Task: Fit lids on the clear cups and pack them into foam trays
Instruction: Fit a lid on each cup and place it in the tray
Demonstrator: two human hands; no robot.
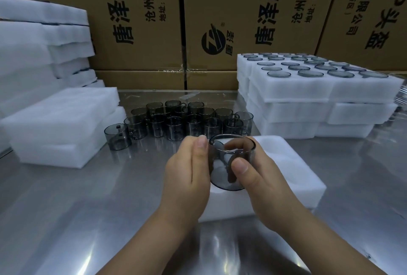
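A smoky clear plastic cup (231,164) was held over a white foam tray (297,175).
It was gripped by the right hand (262,182), thumb curled across its front, and pressed by straight fingers of the left hand (189,171); beyond, matching cups (176,122) were clustered on the steel table (88,197).

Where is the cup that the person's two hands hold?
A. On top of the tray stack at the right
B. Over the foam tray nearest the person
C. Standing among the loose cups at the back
B: the cup is held between the left hand and the right hand over the foam tray, apart from the loose cups behind.
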